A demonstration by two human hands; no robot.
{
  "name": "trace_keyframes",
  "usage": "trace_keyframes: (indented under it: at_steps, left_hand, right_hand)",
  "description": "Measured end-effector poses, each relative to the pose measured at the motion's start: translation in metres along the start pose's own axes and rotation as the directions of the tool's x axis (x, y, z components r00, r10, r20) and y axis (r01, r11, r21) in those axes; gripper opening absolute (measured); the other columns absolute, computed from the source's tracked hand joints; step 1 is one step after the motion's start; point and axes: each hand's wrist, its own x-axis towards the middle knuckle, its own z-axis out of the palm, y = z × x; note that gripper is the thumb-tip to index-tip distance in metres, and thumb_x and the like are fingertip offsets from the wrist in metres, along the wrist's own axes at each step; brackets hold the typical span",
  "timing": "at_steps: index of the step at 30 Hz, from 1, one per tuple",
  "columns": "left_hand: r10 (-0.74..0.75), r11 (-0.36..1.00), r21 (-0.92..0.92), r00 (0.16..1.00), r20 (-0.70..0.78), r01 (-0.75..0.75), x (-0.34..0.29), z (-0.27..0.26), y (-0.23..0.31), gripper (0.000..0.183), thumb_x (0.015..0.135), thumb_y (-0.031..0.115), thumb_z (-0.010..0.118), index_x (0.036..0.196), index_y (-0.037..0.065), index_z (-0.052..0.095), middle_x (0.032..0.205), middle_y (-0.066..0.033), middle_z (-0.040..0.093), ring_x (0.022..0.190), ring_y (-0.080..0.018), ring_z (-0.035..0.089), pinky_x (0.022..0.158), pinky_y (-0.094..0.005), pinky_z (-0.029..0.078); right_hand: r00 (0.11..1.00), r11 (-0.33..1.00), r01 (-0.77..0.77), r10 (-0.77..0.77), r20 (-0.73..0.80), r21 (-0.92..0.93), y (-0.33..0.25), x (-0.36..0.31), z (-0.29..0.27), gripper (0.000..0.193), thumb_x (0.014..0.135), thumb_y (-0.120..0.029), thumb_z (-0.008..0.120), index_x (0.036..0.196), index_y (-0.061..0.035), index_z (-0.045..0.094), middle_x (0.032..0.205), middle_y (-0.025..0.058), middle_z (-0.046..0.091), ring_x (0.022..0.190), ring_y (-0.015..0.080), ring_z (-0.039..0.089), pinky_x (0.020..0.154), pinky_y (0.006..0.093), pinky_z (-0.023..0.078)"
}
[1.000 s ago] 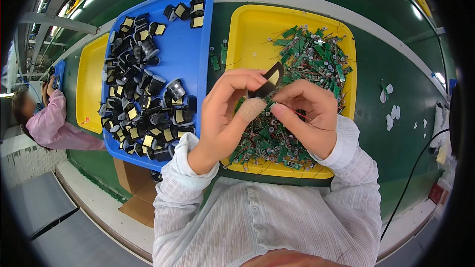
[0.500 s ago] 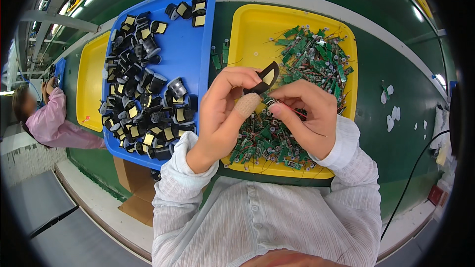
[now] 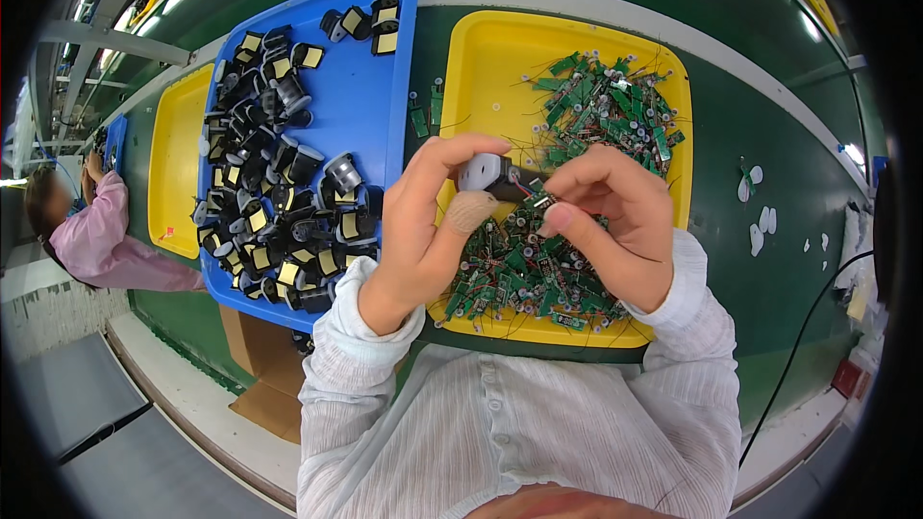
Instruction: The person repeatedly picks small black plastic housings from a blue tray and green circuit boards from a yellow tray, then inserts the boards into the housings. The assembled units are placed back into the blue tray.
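A small dark part with a grey round end (image 3: 492, 175) is pinched in the curled fingers of the left hand (image 3: 433, 221), raised above the yellow tray (image 3: 500, 58). Its wired end is gripped by the right hand (image 3: 611, 216), fingers narrowed. Green circuit boards (image 3: 596, 106) are heaped in that tray; a blue tray (image 3: 380, 106) of black parts lies left of it on the counter (image 3: 760, 115).

left hand (image 3: 428, 221) + right hand (image 3: 611, 221) | pinch small black part (image 3: 492, 175) (wires attached) | over yellow tray (image 3: 481, 67)

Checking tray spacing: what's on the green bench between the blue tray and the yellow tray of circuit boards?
Head view: a few small green circuit boards lie on the bench strip between the blue tray and the yellow tray.
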Motion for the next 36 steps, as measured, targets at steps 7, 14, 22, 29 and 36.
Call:
trace_keyframes:
  at_steps: [7,14,22,29,36]
  left_hand:
    - [-0.008,0.998,0.056,1.0,0.03,0.006,0.003,0.0,0.001,0.024,0.084,0.014,0.05,0.102,-0.001,0.056,0.088,-0.0126,0.057,0.077,-0.0212,0.054,0.069,-0.0274,0.042]
    - [0.005,0.996,0.09,0.997,0.08,-0.013,0.003,0.0,0.001,0.025,0.086,0.016,0.05,0.102,-0.002,0.056,0.09,-0.0131,0.058,0.078,-0.0219,0.057,0.071,-0.0284,0.045]
    - [-0.05,0.997,0.066,0.997,0.062,0.046,0.002,0.004,0.002,0.023,0.081,0.009,0.05,0.101,-0.001,0.055,0.091,-0.0126,0.057,0.076,-0.0214,0.056,0.068,-0.0279,0.045]
    - [-0.017,0.988,0.156,0.995,0.098,0.002,0.004,0.002,0.005,0.025,0.078,0.007,0.051,0.101,0.0,0.056,0.088,-0.0133,0.058,0.076,-0.0246,0.056,0.068,-0.0296,0.044]
    - [0.121,0.936,0.315,0.984,0.128,-0.156,0.008,0.0,0.005,0.023,0.078,0.012,0.054,0.098,0.001,0.057,0.083,-0.0119,0.059,0.07,-0.0272,0.053,0.064,-0.0322,0.043]
  right_hand:
    - [0.972,0.911,-0.228,0.231,0.033,0.343,-0.002,0.003,-0.001,0.013,0.082,-0.003,0.058,0.094,0.0009,0.053,0.079,0.0056,0.058,0.068,0.01,0.057,0.06,0.0221,0.05]
    - [0.94,0.853,-0.337,0.329,0.091,0.398,-0.001,0.006,-0.002,0.015,0.082,-0.005,0.059,0.094,0.0,0.052,0.072,0.0033,0.056,0.065,0.0087,0.057,0.058,0.0217,0.051]
    - [0.945,0.852,-0.328,0.301,0.13,0.408,0.0,0.007,-0.005,0.016,0.08,-0.004,0.06,0.093,-0.0006,0.052,0.07,0.0026,0.055,0.063,0.0085,0.057,0.057,0.0217,0.051]
    - [0.942,0.868,-0.333,0.286,0.178,0.367,0.003,0.008,-0.008,0.015,0.08,-0.005,0.062,0.091,-0.001,0.052,0.069,0.0021,0.057,0.06,0.008,0.057,0.056,0.0206,0.048]
    - [0.874,0.817,-0.473,0.385,0.297,0.332,0.004,0.01,-0.011,0.015,0.081,-0.011,0.062,0.087,-0.0004,0.053,0.07,0.0017,0.056,0.059,0.0086,0.056,0.056,0.0209,0.047]
